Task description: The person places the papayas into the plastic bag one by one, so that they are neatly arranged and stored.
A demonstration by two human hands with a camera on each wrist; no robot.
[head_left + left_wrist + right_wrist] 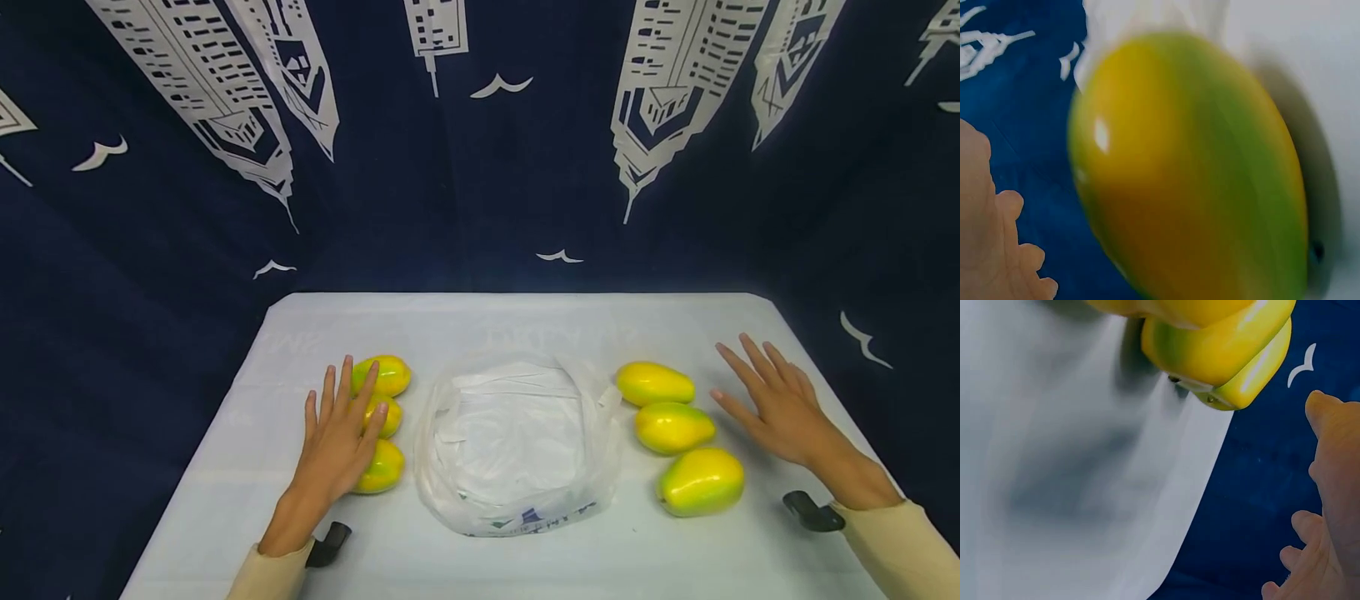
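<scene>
My left hand [337,446], fingers spread, is over the left column of yellow-green mangoes and partly covers them in the head view; whether it touches them I cannot tell. Of that column I see a far mango [390,375], a middle one [387,417] and a near one [384,467]. One mango [1191,169] fills the left wrist view. On the right, my right hand [787,412] is spread beside three more mangoes, apart from them: far [655,383], middle [675,427], near [702,482]. Between the two columns lies a clear plastic bag [517,517], its mouth spread wide.
A white table [525,571] bears everything. Behind it hangs a dark blue cloth [450,183] printed with white buildings and birds. Black straps with camera mounts [813,511] sit at both wrists, by the beige sleeves [900,542].
</scene>
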